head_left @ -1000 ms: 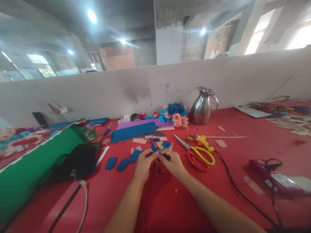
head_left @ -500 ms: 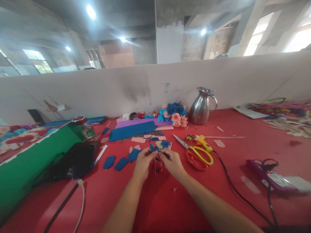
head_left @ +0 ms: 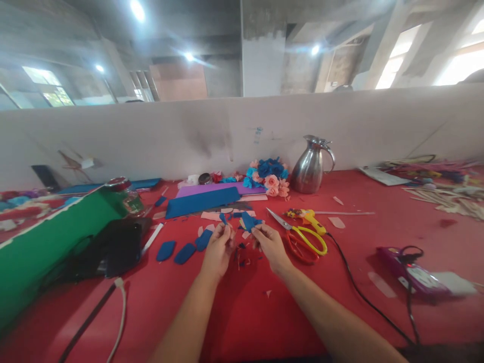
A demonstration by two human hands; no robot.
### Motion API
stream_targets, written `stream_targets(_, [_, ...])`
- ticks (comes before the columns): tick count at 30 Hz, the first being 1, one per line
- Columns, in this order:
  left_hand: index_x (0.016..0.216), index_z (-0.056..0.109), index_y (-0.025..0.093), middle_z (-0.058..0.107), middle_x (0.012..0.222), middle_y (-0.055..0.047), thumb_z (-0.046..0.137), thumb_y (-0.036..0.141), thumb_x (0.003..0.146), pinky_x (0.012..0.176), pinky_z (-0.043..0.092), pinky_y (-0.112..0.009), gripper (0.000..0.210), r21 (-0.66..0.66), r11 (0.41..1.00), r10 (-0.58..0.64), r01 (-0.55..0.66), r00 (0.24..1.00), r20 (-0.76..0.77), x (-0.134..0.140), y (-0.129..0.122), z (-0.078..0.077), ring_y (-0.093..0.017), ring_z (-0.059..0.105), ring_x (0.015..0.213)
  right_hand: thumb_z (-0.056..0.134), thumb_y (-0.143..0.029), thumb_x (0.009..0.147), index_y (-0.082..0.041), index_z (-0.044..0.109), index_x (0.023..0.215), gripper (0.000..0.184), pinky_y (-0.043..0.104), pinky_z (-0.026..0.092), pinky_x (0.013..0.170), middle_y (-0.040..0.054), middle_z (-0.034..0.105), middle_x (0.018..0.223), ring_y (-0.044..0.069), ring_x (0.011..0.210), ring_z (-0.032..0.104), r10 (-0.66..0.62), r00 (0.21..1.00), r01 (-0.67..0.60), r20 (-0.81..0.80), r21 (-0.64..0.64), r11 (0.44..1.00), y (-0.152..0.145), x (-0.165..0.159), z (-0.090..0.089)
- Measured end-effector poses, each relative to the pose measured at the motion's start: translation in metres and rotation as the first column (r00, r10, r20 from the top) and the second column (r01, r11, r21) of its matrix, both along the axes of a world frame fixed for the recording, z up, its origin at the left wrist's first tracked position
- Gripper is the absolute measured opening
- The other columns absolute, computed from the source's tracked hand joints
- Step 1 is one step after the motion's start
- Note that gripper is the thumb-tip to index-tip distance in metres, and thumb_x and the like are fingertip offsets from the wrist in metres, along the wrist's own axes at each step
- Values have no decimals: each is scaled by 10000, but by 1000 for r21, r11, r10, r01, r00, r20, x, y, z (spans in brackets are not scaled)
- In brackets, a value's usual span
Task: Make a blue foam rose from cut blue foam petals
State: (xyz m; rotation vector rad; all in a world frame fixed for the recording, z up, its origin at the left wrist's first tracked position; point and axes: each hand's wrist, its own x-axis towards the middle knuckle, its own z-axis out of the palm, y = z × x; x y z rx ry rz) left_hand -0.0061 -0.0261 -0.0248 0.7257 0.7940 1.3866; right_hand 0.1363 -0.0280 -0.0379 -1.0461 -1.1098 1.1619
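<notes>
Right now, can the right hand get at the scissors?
Probably yes: the scissors lie close beside the right hand, with nothing visible between; the yellow glue gun sits on their far side. Its fingers seem to pinch a blue piece, though, which might need putting down first.

Blue pieces (head_left: 247,220) look matt, metal jug (head_left: 308,170) glossy.

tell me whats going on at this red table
A person is handling blue pieces with both hands. The left hand pinches a small blue piece, and the right hand holds a broader blue piece; the hands are apart. Loose blue cutouts lie to their left, scissors and a yellow glue gun to their right. Pink and blue flowers sit beyond, beside a metal jug.
</notes>
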Motion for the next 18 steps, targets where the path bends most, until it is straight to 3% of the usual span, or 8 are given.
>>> stream_targets(3, [689,536,164,432,539,92,831,351,566,424,270,-155,370,-35,999,25,-27,998,-61,1,0,1,-16,297,414,600,-453,711,-185,546,632,284,201,310,395,-26,563,549,84,413,475,56,998,-56,-6,-21,998,0,0,-1])
stream_targets(7, [784,628,140,511,552,73,872,330,465,414,268,-170,444,-98,995,23,-37,990,-139,3,0,1,-21,348,408,589,-432,714,-198,530,603,266,208,339,412,-35,540,522,92,415,476,100,993,-99,63,-25,995,-1,-2,-5])
stream_targets(12, [628,564,138,423,457,100,873,303,462,382,190,-174,387,-94,993,52,-69,984,-171,4,0,0,-6,282,365,548,-426,767,-201,571,635,262,228,385,474,-30,552,544,108,452,488,106,961,-127,256,69,989,0,-1,-5])
stream_targets(15, [601,530,147,365,425,119,880,300,439,374,153,-172,415,-117,984,117,-134,984,-137,1,2,-1,0,247,355,497,-445,819,-192,608,651,324,243,400,513,-10,573,555,132,504,517,-19,890,-52,456,142,989,1,22,10])
stream_targets(18, [611,528,156,349,408,128,885,298,413,370,147,-177,433,-137,975,169,-175,984,-51,-2,5,-3,-4,241,346,539,-364,798,-199,664,798,207,282,455,643,28,671,729,180,674,603,-159,726,27,669,203,979,-2,66,18])
